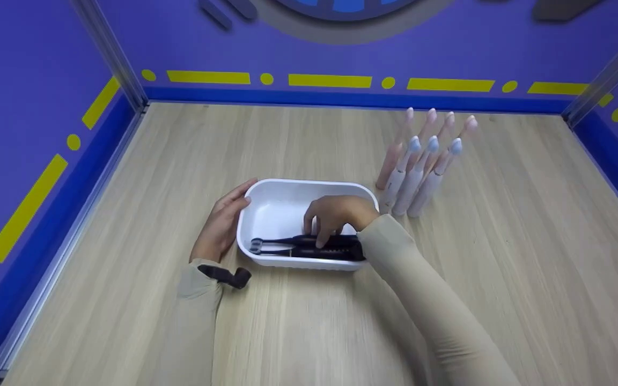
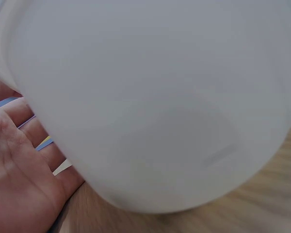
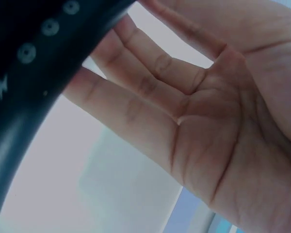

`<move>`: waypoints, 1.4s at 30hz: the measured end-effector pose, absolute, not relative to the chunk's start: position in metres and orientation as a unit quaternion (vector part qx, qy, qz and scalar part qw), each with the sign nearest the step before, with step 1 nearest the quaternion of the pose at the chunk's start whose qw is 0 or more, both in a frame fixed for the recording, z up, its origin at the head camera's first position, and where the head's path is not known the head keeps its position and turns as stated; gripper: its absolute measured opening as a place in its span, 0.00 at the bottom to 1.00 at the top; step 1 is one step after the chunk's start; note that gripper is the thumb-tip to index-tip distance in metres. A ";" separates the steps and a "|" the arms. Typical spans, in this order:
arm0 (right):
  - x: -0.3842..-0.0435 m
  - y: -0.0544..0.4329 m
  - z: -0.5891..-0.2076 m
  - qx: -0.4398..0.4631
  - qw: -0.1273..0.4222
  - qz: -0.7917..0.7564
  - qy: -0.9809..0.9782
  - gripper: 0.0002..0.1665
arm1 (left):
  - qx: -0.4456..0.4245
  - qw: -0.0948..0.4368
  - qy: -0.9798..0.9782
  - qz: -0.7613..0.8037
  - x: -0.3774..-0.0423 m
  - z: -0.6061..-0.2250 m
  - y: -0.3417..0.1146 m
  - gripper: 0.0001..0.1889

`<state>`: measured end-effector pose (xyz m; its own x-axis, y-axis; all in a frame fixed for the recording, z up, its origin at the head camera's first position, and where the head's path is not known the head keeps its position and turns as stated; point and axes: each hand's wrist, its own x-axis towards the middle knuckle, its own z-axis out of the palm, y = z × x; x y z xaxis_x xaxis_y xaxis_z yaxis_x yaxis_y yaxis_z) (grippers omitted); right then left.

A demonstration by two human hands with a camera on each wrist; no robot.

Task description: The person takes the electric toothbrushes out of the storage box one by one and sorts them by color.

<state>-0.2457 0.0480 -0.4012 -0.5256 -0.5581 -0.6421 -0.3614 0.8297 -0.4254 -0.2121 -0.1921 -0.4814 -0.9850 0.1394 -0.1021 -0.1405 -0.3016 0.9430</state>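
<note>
A white plastic bin (image 1: 274, 212) sits on the table in front of me. My left hand (image 1: 220, 228) holds its left end, thumb over the rim and fingers along the outside wall; the left wrist view shows them against that wall. Inside, along the near side, lie black electric toothbrushes, two of them visible, with their heads to the left. Reaching in from the right, my right hand (image 1: 338, 212) pinches the handle of one black electric toothbrush (image 3: 39, 58) between thumb and fingers. The right sleeve hides the bin's right corner.
Right of the bin, several electric toothbrushes stand upright: white ones (image 1: 410, 185) in front, pink ones (image 1: 389, 163) behind. Blue-purple panels (image 1: 330, 59) border the wooden table (image 1: 287, 332) at the back and sides. A black strapped device (image 1: 226, 276) sits on my left wrist.
</note>
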 end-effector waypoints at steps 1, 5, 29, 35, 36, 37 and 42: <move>-0.246 0.048 -0.401 -0.266 0.405 -0.118 0.867 0.21 | -0.002 0.087 0.584 0.807 -0.212 -0.481 -0.192 0.26; -0.245 0.047 -0.401 -0.262 0.398 -0.107 0.873 0.21 | -0.005 0.086 0.582 0.809 -0.213 -0.481 -0.192 0.26; -0.251 0.052 -0.404 -0.282 0.432 -0.140 0.845 0.22 | -0.001 0.091 0.579 0.810 -0.212 -0.482 -0.192 0.26; -0.251 0.054 -0.405 -0.289 0.438 -0.135 0.840 0.22 | -0.003 0.093 0.590 0.802 -0.213 -0.482 -0.191 0.26; -0.251 0.054 -0.405 -0.289 0.439 -0.134 0.840 0.22 | -0.003 0.091 0.590 0.802 -0.213 -0.482 -0.191 0.26; -0.251 0.054 -0.405 -0.290 0.440 -0.133 0.840 0.22 | -0.005 0.090 0.591 0.802 -0.213 -0.482 -0.191 0.26; -0.250 0.053 -0.402 -0.292 0.441 -0.127 0.839 0.22 | -0.011 0.086 0.598 0.797 -0.214 -0.483 -0.191 0.26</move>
<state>-0.2499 0.0535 -0.4023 -0.4407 -0.6019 -0.6660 -0.3774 0.7974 -0.4709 -0.2142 -0.1913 -0.4826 -0.9850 0.1233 -0.1205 -0.1502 -0.2708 0.9508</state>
